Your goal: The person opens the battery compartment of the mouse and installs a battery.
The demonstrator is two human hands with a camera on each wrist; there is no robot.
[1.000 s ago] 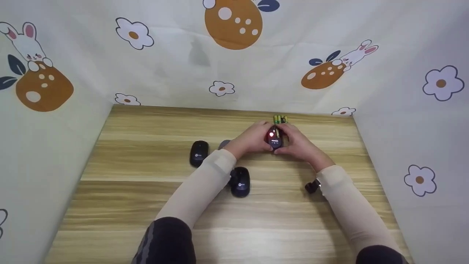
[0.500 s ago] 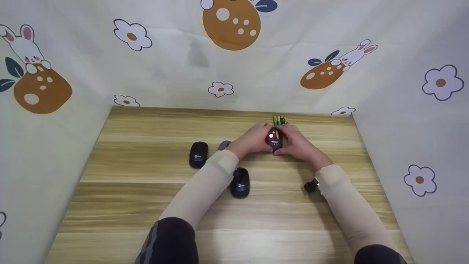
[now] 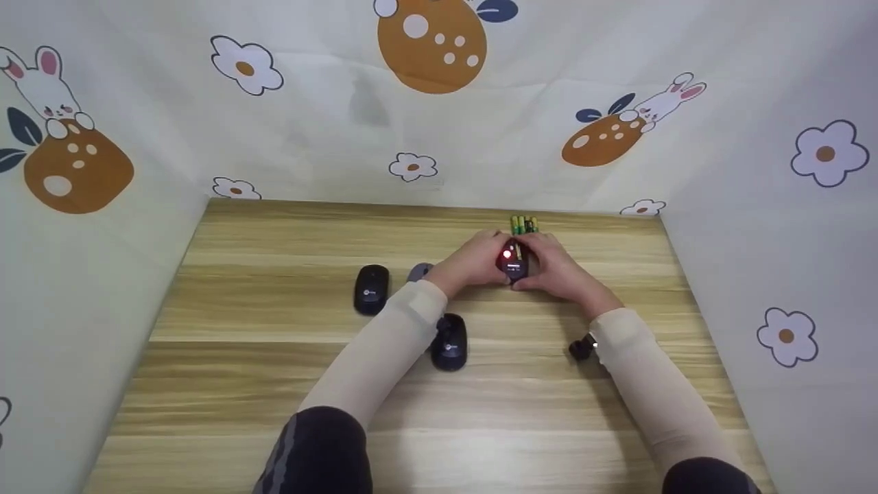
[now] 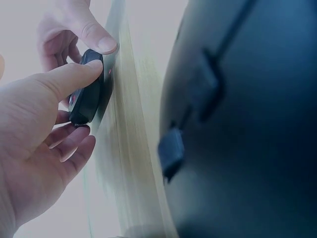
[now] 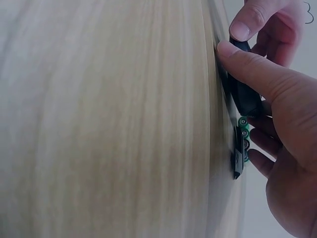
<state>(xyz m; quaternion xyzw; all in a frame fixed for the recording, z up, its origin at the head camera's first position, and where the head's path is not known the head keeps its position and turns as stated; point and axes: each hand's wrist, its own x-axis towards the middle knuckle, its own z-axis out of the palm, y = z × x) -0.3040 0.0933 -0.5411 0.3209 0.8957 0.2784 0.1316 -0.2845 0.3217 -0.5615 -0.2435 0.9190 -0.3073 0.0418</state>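
A black computer mouse [image 3: 514,269] is held underside up between both hands at the back right of the table. A red light glows on its underside, and a yellowish battery [image 3: 519,252] shows in its open compartment. My left hand [image 3: 477,261] grips the left side, its thumb [image 4: 81,74] pressed on the mouse edge in the left wrist view. From the right, my right hand [image 3: 555,269] grips the other side with thumb and curled fingers. Just behind the hands, several green and yellow batteries [image 3: 523,224] lie in a row.
Two black mice, one at the left [image 3: 372,290] and one nearer [image 3: 450,350], rest on the wooden table [image 3: 260,384]. A grey mouse [image 3: 418,272] is partly hidden by the left wrist. A thin black piece [image 5: 238,153] lies beside the batteries. Patterned cloth walls surround the table.
Both hands keep their grip on the mouse and stay almost in place. The head view has shifted slightly.
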